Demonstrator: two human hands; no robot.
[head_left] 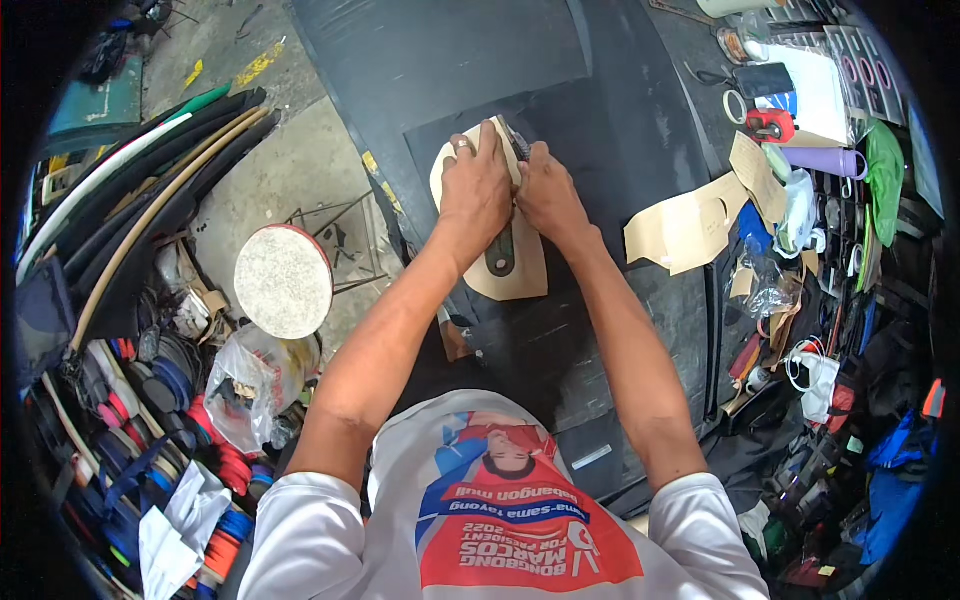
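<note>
A tan cardboard pattern [520,278] lies on a black sheet [425,135] in front of me. My left hand [478,188] presses down on its upper part, fingers stretched forward and holding nothing. Close beside it, my right hand [552,200] is closed at the pattern's right edge. A small dark object [519,146] shows by the right fingertips; its kind is hard to make out. Below the hands, a long dark shape with a rounded end [500,257] runs down the pattern, and I cannot tell whether it is a slot or a separate piece.
More cut cardboard pieces [682,235] lie to the right, near a red tape dispenser [771,125], a phone [763,79] and a purple roll [824,161]. A round stool [284,281] stands left of the dark table [560,345]. Rolls of coloured webbing [235,468] crowd the lower left.
</note>
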